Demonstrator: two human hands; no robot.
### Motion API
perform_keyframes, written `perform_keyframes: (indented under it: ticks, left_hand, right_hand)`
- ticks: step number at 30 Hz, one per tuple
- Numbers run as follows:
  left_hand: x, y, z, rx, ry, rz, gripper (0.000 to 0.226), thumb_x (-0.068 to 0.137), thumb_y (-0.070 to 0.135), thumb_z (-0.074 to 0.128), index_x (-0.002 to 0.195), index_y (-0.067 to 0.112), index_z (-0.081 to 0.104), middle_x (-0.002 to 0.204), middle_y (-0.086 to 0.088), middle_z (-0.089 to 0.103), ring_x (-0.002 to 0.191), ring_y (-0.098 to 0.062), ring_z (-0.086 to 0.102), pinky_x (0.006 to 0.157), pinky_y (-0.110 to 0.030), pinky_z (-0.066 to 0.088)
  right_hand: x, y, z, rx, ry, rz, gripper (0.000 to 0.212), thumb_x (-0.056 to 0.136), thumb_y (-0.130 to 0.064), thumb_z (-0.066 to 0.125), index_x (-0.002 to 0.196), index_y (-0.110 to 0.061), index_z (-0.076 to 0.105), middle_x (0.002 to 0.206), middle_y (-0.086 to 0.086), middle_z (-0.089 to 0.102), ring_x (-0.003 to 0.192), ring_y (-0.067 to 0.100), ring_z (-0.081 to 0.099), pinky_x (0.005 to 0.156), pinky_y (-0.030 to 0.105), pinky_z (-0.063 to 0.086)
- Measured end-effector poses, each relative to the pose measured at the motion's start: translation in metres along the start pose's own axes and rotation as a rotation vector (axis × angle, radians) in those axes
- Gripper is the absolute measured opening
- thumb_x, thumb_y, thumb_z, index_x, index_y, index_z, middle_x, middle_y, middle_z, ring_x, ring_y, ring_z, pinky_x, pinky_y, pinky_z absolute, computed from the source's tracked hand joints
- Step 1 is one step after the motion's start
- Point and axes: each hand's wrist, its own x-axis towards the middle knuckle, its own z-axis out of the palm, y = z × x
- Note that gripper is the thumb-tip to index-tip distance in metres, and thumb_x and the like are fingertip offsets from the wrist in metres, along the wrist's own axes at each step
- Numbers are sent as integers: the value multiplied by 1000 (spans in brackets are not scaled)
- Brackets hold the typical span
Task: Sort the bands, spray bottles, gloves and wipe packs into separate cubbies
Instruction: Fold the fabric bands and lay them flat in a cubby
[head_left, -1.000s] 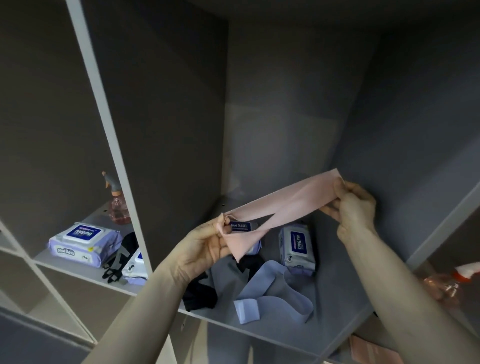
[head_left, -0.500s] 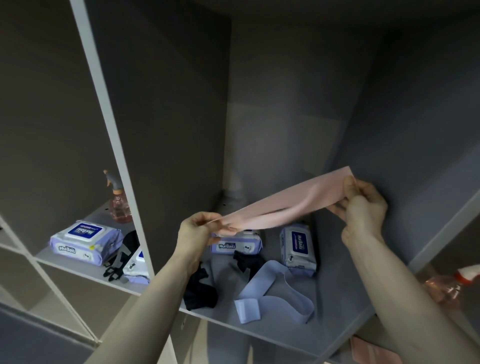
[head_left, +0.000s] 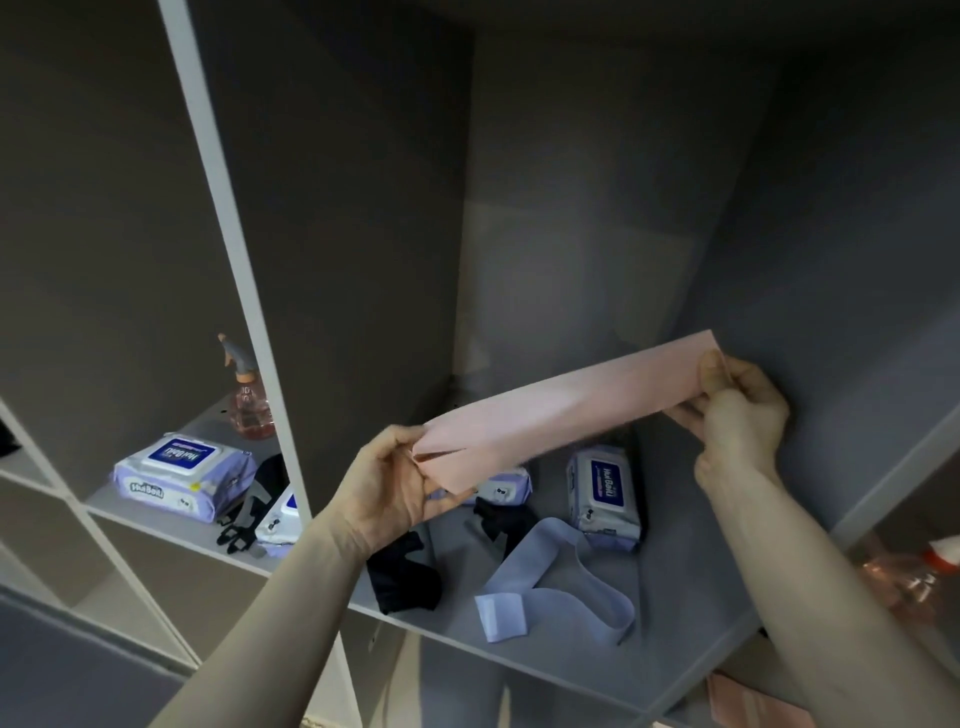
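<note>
A pink band (head_left: 566, 405) is stretched flat between my hands above the middle cubby. My left hand (head_left: 387, 480) pinches its lower left end and my right hand (head_left: 737, 410) grips its upper right end. Below, on the cubby floor, lie a lilac band (head_left: 550, 587), two wipe packs (head_left: 605, 496) (head_left: 506, 486), and black gloves (head_left: 405, 577) (head_left: 506, 517). The left cubby holds a wipe pack (head_left: 182, 475), a second pack (head_left: 280, 517), a black and grey glove (head_left: 249, 512) and a pink spray bottle (head_left: 249, 400).
A white divider (head_left: 234, 249) separates the left and middle cubbies. Another pink spray bottle (head_left: 914, 571) lies in the right cubby. A pink band (head_left: 748, 701) shows in the cubby below right. Lower cubbies (head_left: 156, 587) open under the shelf.
The pink band was twisted and crossed; now it is pulled out flat and straight. My left hand rose and moved right, my right hand lifted slightly.
</note>
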Motion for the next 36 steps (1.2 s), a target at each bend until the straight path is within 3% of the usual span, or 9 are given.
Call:
perform_keyframes:
  ticks: [7, 10, 12, 17, 21, 25, 29, 33, 36]
  left_hand:
    - [6, -14, -5, 565, 398, 40, 19, 89, -7, 50, 99, 4, 62, 92, -16, 70, 68, -20, 72, 62, -31, 61]
    - [4, -15, -5, 645, 350, -34, 25, 85, -4, 56, 103, 8, 67, 104, -11, 69, 83, -18, 68, 73, -33, 58]
    - [2, -13, 3, 687, 282, -50, 30, 83, 3, 58, 107, 18, 69, 109, -4, 72, 96, -19, 67, 85, -38, 53]
    - [-5, -1, 56, 695, 48, 275, 29, 92, 19, 53, 118, 23, 65, 119, 2, 69, 116, -12, 60, 97, -31, 43]
    - [-7, -6, 95, 692, -114, 457, 30, 85, 15, 67, 113, 7, 67, 103, -6, 73, 97, -16, 68, 84, -26, 54]
    - [-2, -18, 105, 764, 34, 592, 10, 86, 8, 66, 89, 10, 75, 80, -6, 75, 75, -13, 67, 69, -30, 55]
    - [-5, -27, 104, 947, 222, 729, 15, 86, 19, 69, 74, 14, 75, 72, -16, 71, 63, -13, 57, 58, -37, 49]
    - [-15, -41, 109, 1231, 332, 916, 15, 89, 22, 64, 96, 26, 76, 81, 9, 76, 70, 1, 66, 60, -22, 49]
    - [-23, -51, 112, 1525, 378, 1106, 15, 85, 25, 57, 88, 25, 72, 68, 7, 70, 66, -10, 60, 51, -22, 43]
  right_hand:
    - [-15, -27, 12, -114, -239, -258, 18, 92, -11, 59, 77, -22, 59, 64, -15, 67, 64, -2, 62, 65, 22, 55]
    - [-19, -33, 16, -231, -392, -342, 14, 85, -21, 67, 72, -26, 66, 70, -11, 67, 73, 7, 60, 73, 30, 52]
    - [-27, -33, 20, -285, -512, -369, 17, 85, -16, 68, 71, -25, 65, 68, -13, 65, 68, 0, 57, 70, 19, 47]
    - [-46, -15, 30, -559, -762, -432, 8, 83, -14, 70, 75, -17, 70, 72, -8, 68, 68, 4, 58, 67, 21, 45]
    - [-47, -5, 29, -589, -791, -405, 12, 81, -15, 72, 72, -22, 70, 69, -7, 65, 65, 2, 55, 66, 23, 44]
    - [-46, -6, 19, -547, -684, -301, 10, 77, -18, 76, 72, -14, 69, 67, -5, 65, 63, 5, 56, 66, 28, 47]
    - [-46, -11, 5, -701, -458, -224, 37, 75, -50, 71, 62, -20, 53, 53, -3, 56, 47, 10, 53, 54, 30, 43]
    - [-62, -21, 8, -665, -715, 128, 57, 76, -64, 54, 82, -7, 65, 69, 4, 71, 64, 14, 69, 52, 23, 47]
    - [-73, -16, 12, -567, -710, 119, 44, 79, -46, 67, 89, -4, 62, 75, 4, 72, 71, 14, 69, 55, 20, 52]
